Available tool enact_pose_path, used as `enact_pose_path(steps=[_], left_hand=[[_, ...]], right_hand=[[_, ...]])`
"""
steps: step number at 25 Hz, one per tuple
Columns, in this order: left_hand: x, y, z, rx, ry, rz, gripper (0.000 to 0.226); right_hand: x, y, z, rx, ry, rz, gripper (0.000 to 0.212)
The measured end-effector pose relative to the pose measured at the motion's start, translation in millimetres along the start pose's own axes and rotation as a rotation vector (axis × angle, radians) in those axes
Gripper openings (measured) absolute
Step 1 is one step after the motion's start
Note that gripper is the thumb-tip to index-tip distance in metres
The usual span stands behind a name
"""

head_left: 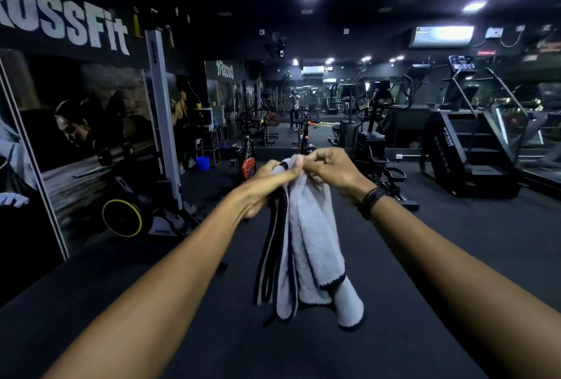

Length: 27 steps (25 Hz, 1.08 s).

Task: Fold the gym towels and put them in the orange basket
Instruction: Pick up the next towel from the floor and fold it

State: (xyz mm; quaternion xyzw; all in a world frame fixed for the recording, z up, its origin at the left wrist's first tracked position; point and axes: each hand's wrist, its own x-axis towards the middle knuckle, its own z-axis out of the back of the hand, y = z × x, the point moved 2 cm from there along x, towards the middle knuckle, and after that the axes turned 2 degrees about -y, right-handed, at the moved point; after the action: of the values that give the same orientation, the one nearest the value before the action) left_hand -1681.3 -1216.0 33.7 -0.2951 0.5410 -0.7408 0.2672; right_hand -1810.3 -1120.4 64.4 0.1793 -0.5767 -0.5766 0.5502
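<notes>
A white gym towel [315, 245] with dark edging hangs in front of me, bunched in loose vertical folds, its lower end dangling above the dark floor. My left hand [267, 187] grips the towel's top edge from the left. My right hand [331, 169] pinches the same top edge from the right, fingertips touching those of the left hand. A dark band is on my right wrist. No orange basket is in view.
A dark gym floor [455, 257] stretches ahead. A rowing machine with a yellow-rimmed wheel [123, 217] stands at the left by a mural wall. Exercise bikes [249, 154], an elliptical [373, 148] and a stair climber [467, 148] stand ahead and right. A blue bucket [202, 163] sits by the left wall.
</notes>
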Motion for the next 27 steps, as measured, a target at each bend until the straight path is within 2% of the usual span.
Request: enact_pose_path(steps=[1,3,4,6,7,8,9,10,11,12,14,16,19,21,24,27], left_hand=[[-1.8,4.8,1.1,0.036,0.009,-0.027,0.076],[-4.9,12.7,2.7,0.009,-0.061,-0.108,0.058],[-7.4,14.1,6.0,-0.067,-0.105,-0.131,0.047],[-12.0,11.9,15.3,-0.206,-0.126,-0.159,0.042],[-13.5,10.4,20.9,-0.269,-0.126,-0.162,0.043],[-14.0,8.8,25.8,-0.33,-0.126,-0.166,0.046],[-15.5,6.5,29.4,-0.386,-0.124,-0.18,0.052],[-17.2,3.7,31.1,-0.433,-0.121,-0.2,0.057],[-19.1,1.8,31.5,-0.467,-0.121,-0.227,0.059],[-20.0,0.7,31.6,-0.491,-0.114,-0.26,0.057],[-21.8,-0.8,33.4,-0.481,-0.129,-0.283,0.05],[-20.0,-1.8,42.0,-0.272,-0.211,-0.276,0.051],[-13.9,-0.9,64.1,0.411,-0.406,-0.158,0.072],[-13.5,0.4,71.2,0.74,-0.411,-0.069,0.082],[-16.1,1.3,59.6,0.944,-0.296,-0.016,0.085],[-18.1,3.5,34.8,1.03,-0.209,-0.013,0.085]], right_hand=[[-3.2,2.3,-2.1,0.067,0.109,-0.065,0.027],[-10.7,3.5,-5.0,0.216,0.226,-0.175,0.037],[-11.5,1.2,-2.8,0.251,0.175,-0.148,0.036],[-9.1,-10.3,14.4,0.119,-0.121,0.014,0.02],[-9.7,-17.2,24.7,-0.007,-0.207,0.049,0.03],[-11.1,-25.5,31.4,-0.11,-0.184,0.024,0.055],[-14.5,-34.6,31.7,-0.14,-0.078,-0.039,0.08],[-19.1,-41.6,28.0,-0.114,0.048,-0.094,0.096],[-22.7,-45.2,22.5,-0.079,0.138,-0.109,0.1],[-24.5,-45.4,17.5,-0.04,0.162,-0.087,0.09],[-22.0,-42.6,11.0,0.013,0.098,-0.029,0.057],[-13.9,-42.8,15.3,-0.066,-0.022,0.016,0.045],[-5.3,-42.6,26.3,-0.405,-0.123,-0.026,0.058],[-6.0,-41.2,32.7,-0.692,-0.167,-0.087,0.064],[-14.4,-40.6,49.8,-1.006,-0.234,-0.153,0.062],[-31.4,-45.9,79.5,-1.098,-0.269,-0.243,0.064]])
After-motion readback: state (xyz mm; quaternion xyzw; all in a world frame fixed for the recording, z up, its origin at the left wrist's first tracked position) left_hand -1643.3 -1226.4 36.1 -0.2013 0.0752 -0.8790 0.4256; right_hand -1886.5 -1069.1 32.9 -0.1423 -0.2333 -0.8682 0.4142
